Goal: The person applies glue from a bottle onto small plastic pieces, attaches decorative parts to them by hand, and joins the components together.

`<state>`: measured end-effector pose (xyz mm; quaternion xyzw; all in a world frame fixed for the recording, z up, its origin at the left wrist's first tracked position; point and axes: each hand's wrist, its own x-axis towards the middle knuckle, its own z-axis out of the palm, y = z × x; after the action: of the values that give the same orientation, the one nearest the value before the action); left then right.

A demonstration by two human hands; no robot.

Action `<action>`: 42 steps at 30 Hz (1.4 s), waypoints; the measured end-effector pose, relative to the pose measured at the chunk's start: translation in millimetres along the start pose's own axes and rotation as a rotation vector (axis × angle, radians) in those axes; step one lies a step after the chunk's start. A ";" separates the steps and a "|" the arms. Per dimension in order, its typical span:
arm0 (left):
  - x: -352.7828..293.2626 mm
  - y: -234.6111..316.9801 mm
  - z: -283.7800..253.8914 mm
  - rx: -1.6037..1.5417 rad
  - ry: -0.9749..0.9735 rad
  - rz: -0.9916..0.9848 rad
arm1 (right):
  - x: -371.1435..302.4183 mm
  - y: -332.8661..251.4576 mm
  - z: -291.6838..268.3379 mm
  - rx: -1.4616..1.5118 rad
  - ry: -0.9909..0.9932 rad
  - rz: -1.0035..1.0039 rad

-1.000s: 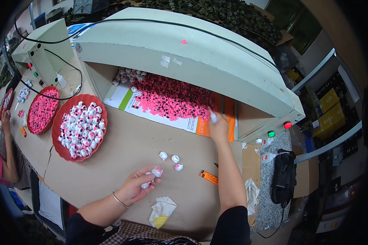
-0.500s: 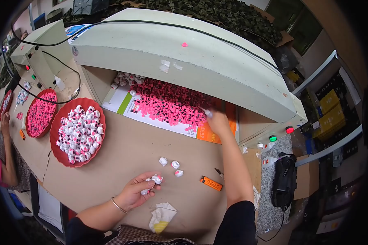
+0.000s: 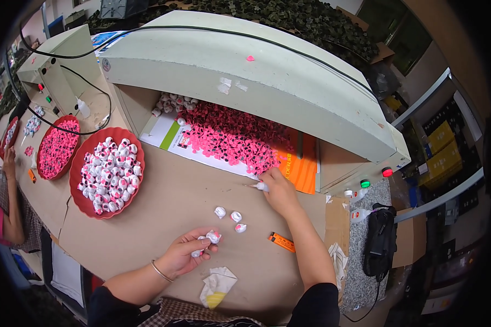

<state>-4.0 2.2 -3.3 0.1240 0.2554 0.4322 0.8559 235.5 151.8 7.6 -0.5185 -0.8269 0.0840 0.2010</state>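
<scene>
Several small white balls with pink and dark marks (image 3: pixel 214 237) are gripped in the fingers of my left hand (image 3: pixel 181 257), which hovers over the near middle of the table. My right hand (image 3: pixel 281 193) is closed round a small white bottle (image 3: pixel 262 186) with a thin tip pointing left. It is at the near edge of a heap of flat pink pieces with dark centres (image 3: pixel 223 143), spread on a printed sheet under the hood. Between my hands lie three more white balls (image 3: pixel 235 217).
A pale hood (image 3: pixel 245 71) arches over the heap. At left stand a red scalloped bowl (image 3: pixel 138 188) full of white balls and a red dish of pink pieces (image 3: pixel 59 147). A flat orange object (image 3: pixel 282 242) and a crumpled cloth (image 3: pixel 219 282) lie nearby. Another person's arm (image 3: pixel 11 201) shows far left.
My right hand has drawn back from under the hood, toward me and slightly left, with the bottle still in it. My left hand stays nearly in place with the balls.
</scene>
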 end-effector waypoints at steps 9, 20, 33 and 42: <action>-2.8 0.0 9.6 0.298 0.052 0.122 | -52.8 -63.8 -36.0 1.193 -0.005 0.634; -1.3 -6.2 21.3 1.082 -0.040 0.512 | -109.0 -129.5 -25.6 1.386 -0.138 0.595; 4.8 -3.2 12.7 0.949 -0.094 0.366 | -109.3 -116.9 3.2 1.348 -0.103 0.651; 1.5 -3.9 16.1 0.599 -0.001 0.140 | -111.4 -119.0 -1.9 1.245 -0.114 0.511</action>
<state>8.2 1.2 8.0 0.3884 0.3620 0.3955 0.7495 180.8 -1.0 23.3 -0.4799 -0.4850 0.6170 0.3921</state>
